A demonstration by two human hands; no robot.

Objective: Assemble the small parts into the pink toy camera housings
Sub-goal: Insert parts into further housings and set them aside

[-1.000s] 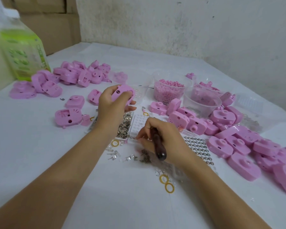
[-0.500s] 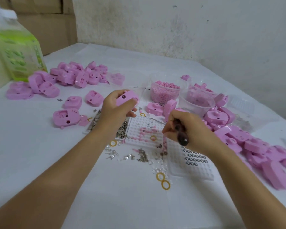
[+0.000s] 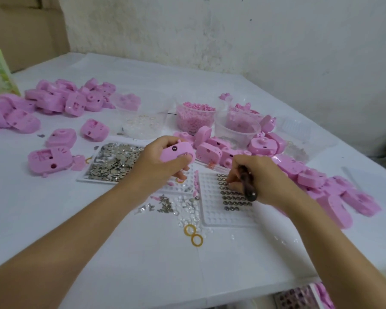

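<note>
Two hands are working over the white table (image 3: 103, 253). The left hand (image 3: 153, 168) is gripping one pink camera housing (image 3: 176, 152) with curled fingers and thumb, holding it raised above the middle of three white trays. The right hand (image 3: 263, 181) is clenching one dark-handled tool (image 3: 246, 186) in its palm while its fingertips (image 3: 229, 181) are pinching down onto the ring tray (image 3: 218, 216), where several rows of small metal rings are sitting in dimples; the blur is keeping me from counting them. The other trays are the metal-parts tray (image 3: 112, 163), heaped with silvery pieces, and the dimpled tray (image 3: 184, 188) lying partly under the left hand. Two orange rings (image 3: 194, 235) are lying touching near the front, beside loose screws (image 3: 165, 204) and clear lenses (image 3: 187, 211). Three single housings (image 3: 61, 137) are lying apart between the left pile (image 3: 65, 99) and the metal-parts tray, and a longer right pile (image 3: 321, 186) is stretching past the right hand. Three clear tubs are showing plainly: the pellet tub (image 3: 195, 118), the ring tub (image 3: 143, 121) and the parts tub (image 3: 236, 130). Half a second ago the right hand was lifted close beside the housing; now it is down on the ring tray, while the left hand is still holding the housing aloft.
</note>
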